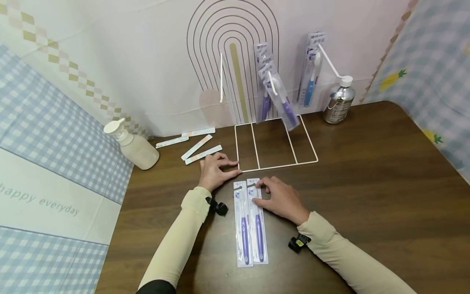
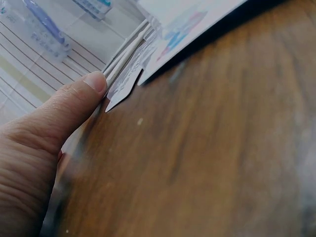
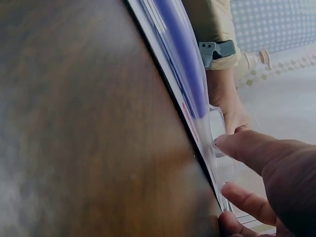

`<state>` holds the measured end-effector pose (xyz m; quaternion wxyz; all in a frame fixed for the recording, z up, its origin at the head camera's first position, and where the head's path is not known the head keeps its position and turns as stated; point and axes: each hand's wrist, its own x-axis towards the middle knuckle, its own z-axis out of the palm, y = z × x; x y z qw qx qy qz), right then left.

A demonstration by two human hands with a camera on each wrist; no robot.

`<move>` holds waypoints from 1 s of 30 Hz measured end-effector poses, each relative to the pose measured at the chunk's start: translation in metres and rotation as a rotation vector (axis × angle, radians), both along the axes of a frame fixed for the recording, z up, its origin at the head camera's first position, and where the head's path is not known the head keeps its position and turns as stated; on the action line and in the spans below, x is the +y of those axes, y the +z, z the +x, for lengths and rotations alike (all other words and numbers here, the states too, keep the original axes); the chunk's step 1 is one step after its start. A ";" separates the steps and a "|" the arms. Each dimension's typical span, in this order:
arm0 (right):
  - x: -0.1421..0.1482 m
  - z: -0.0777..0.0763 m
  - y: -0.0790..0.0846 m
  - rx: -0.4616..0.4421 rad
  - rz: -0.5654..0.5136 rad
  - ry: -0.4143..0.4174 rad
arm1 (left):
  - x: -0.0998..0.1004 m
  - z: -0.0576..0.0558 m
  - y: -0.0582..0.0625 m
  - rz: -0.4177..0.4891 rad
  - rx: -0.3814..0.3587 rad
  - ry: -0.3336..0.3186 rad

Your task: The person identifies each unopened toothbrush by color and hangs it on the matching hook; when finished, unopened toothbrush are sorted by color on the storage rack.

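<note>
Two packaged toothbrushes with purple handles lie side by side on the table, the left pack [image 1: 243, 224] and the right pack [image 1: 258, 222]. My right hand [image 1: 282, 200] grips the upper part of the right pack, thumb and fingertips on its blister and edge. At the front left corner of a white wire rack [image 1: 277, 166], my left hand [image 1: 214, 169] pinches the frame between thumb and fingers. Packs with purple toothbrushes [image 1: 280, 96] hang on the rack's middle hook, a blue toothbrush pack [image 1: 311, 71] on its right hook. The left hook [image 1: 221, 77] holds nothing.
Several slim white packets [image 1: 203, 154] lie beyond my left hand. A pump bottle [image 1: 139, 151] stands at the left by the checked cloth. At the back right is a silver bottle [image 1: 339, 102] with a white cap, near the rack's right hook.
</note>
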<state>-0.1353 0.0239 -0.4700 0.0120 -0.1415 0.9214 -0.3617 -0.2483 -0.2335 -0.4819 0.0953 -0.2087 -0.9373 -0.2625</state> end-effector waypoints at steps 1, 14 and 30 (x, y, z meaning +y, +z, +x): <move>0.000 0.000 0.000 0.000 0.005 -0.002 | 0.000 0.000 0.000 0.005 -0.002 0.001; -0.003 0.000 -0.005 0.049 -0.078 -0.047 | -0.004 0.005 0.000 0.043 0.021 -0.001; 0.031 -0.014 0.035 0.115 -0.294 -0.073 | 0.001 0.003 0.000 0.049 0.036 -0.023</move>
